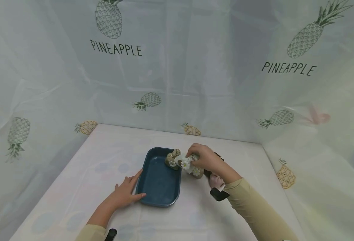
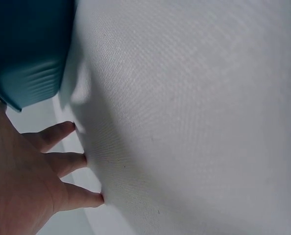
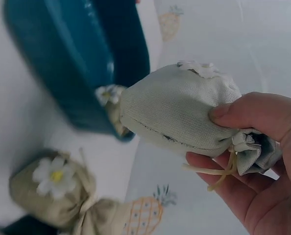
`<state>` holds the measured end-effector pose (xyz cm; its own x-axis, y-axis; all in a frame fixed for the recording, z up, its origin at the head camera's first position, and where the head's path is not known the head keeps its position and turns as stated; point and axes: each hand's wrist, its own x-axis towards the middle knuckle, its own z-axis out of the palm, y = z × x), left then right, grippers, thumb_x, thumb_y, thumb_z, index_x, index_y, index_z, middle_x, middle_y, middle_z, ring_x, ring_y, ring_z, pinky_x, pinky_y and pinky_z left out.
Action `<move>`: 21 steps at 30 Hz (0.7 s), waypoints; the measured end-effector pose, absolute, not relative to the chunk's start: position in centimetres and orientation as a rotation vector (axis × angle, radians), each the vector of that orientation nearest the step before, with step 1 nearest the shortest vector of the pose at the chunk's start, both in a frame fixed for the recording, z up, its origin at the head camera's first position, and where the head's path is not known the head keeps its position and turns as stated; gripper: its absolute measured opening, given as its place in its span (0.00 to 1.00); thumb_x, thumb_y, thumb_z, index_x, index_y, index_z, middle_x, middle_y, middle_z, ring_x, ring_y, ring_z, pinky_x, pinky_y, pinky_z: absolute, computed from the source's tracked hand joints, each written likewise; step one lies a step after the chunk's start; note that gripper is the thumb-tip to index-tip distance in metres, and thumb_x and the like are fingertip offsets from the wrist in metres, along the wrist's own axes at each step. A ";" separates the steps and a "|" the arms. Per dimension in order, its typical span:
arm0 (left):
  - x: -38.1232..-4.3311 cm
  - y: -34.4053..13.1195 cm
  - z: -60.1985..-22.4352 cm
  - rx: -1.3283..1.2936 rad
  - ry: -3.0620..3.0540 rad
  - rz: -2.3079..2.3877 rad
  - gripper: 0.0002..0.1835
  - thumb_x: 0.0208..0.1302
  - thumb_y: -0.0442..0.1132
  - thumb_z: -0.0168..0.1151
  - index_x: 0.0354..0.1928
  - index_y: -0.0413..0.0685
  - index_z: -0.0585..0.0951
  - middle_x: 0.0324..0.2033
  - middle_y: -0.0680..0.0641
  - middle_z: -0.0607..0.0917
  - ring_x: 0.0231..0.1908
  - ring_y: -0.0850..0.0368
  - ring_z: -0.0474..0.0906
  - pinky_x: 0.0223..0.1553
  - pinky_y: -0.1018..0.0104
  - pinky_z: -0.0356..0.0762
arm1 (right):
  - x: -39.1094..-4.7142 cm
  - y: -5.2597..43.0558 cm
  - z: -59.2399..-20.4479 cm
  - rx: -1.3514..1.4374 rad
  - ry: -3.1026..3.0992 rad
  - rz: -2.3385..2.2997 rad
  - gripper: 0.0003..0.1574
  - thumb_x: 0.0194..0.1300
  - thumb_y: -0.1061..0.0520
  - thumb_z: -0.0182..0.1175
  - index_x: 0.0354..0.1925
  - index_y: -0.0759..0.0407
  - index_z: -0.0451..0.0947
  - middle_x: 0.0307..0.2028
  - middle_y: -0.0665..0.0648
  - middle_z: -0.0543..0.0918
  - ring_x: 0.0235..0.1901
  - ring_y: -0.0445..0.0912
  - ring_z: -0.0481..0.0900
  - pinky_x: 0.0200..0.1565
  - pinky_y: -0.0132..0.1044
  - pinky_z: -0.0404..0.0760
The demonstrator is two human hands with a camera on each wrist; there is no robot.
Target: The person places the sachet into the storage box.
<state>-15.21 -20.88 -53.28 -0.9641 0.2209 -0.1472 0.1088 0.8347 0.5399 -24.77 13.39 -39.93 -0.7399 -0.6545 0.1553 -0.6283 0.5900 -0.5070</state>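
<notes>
A pale drawstring sachet (image 3: 177, 110) with white flowers is held in my right hand (image 1: 205, 157), thumb on one side and fingers on the other, near its tied neck. In the head view this sachet (image 1: 183, 162) hangs over the right rim of a blue rectangular tray (image 1: 158, 187). Inside the tray's far right corner sits a beige sachet (image 1: 171, 161). Another beige sachet (image 1: 198, 172) with a flower lies on the table just right of the tray. My left hand (image 1: 124, 194) rests at the tray's left side, fingers spread, some fingertips on the table.
Right of the sachets, partly behind the right forearm, lie a pink bundle (image 1: 216, 181) and some dark items. A white cloth with faint dots covers the table (image 1: 128, 140). Pineapple-print sheets (image 1: 195, 83) hang around the back and sides.
</notes>
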 end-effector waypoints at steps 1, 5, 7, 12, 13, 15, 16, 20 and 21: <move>-15.2 -20.8 -53.3 0.257 2.811 0.811 0.53 0.57 0.66 0.64 0.78 0.61 0.48 0.68 0.34 0.64 0.67 0.22 0.49 0.54 0.17 0.42 | -25.0 12.9 -39.9 -1.124 2.749 -0.855 0.18 0.53 0.71 0.67 0.39 0.52 0.84 0.42 0.46 0.80 0.45 0.44 0.78 0.45 0.40 0.79; -15.2 -20.9 -53.4 0.261 2.812 0.816 0.54 0.56 0.68 0.64 0.78 0.60 0.49 0.68 0.34 0.64 0.67 0.22 0.50 0.54 0.17 0.43 | -26.1 10.8 -40.0 -1.180 2.692 -0.824 0.19 0.51 0.72 0.66 0.37 0.51 0.84 0.42 0.45 0.80 0.45 0.42 0.77 0.45 0.37 0.78; -15.2 -21.0 -53.5 0.255 2.809 0.808 0.55 0.55 0.69 0.64 0.78 0.60 0.49 0.68 0.34 0.64 0.67 0.22 0.50 0.53 0.17 0.43 | -26.6 9.7 -40.2 -1.198 2.653 -0.805 0.19 0.51 0.72 0.66 0.38 0.51 0.84 0.42 0.45 0.80 0.45 0.41 0.77 0.45 0.36 0.78; -15.2 -21.4 -53.7 0.243 2.811 0.781 0.55 0.55 0.71 0.63 0.78 0.61 0.48 0.68 0.34 0.64 0.67 0.22 0.51 0.54 0.17 0.43 | -27.7 6.9 -40.7 -1.237 2.584 -0.765 0.19 0.54 0.71 0.65 0.40 0.51 0.85 0.43 0.46 0.80 0.45 0.42 0.77 0.44 0.35 0.78; -15.3 -21.4 -53.7 0.245 2.812 0.783 0.55 0.55 0.71 0.63 0.78 0.61 0.48 0.68 0.34 0.65 0.67 0.22 0.51 0.53 0.17 0.43 | -28.0 6.4 -40.8 -1.245 2.581 -0.744 0.19 0.54 0.71 0.65 0.40 0.51 0.85 0.43 0.46 0.80 0.45 0.41 0.77 0.45 0.34 0.78; -15.4 -21.4 -53.7 0.250 2.812 0.789 0.55 0.54 0.71 0.63 0.78 0.61 0.49 0.67 0.34 0.65 0.67 0.22 0.51 0.53 0.17 0.43 | -28.5 5.6 -41.1 -1.269 2.580 -0.697 0.18 0.56 0.71 0.66 0.40 0.51 0.85 0.44 0.46 0.80 0.46 0.41 0.77 0.46 0.34 0.77; -15.4 -21.4 -53.7 0.251 2.810 0.793 0.55 0.54 0.71 0.63 0.78 0.62 0.49 0.67 0.34 0.65 0.67 0.22 0.52 0.53 0.17 0.43 | -28.8 5.2 -41.3 -1.279 2.581 -0.670 0.18 0.56 0.70 0.67 0.41 0.51 0.85 0.44 0.46 0.80 0.46 0.41 0.77 0.46 0.33 0.77; -15.5 -21.3 -53.6 0.247 2.803 0.809 0.55 0.54 0.70 0.63 0.78 0.61 0.49 0.67 0.34 0.66 0.67 0.23 0.52 0.53 0.16 0.43 | -29.6 4.1 -41.9 -1.286 2.591 -0.594 0.17 0.56 0.69 0.69 0.41 0.51 0.85 0.44 0.47 0.80 0.47 0.42 0.78 0.49 0.33 0.77; -15.5 -21.3 -53.6 0.245 2.800 0.814 0.55 0.55 0.70 0.63 0.78 0.61 0.49 0.67 0.34 0.66 0.67 0.23 0.52 0.53 0.16 0.43 | -29.8 3.9 -42.0 -1.282 2.591 -0.589 0.16 0.56 0.69 0.69 0.41 0.52 0.85 0.44 0.48 0.80 0.47 0.43 0.78 0.49 0.34 0.77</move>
<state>-15.45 -21.28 -53.61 -0.9630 0.2181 -0.1585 0.0991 0.8330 0.5444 -29.80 3.93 -41.97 -0.6075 -0.7943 0.0051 -0.7183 0.5466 -0.4304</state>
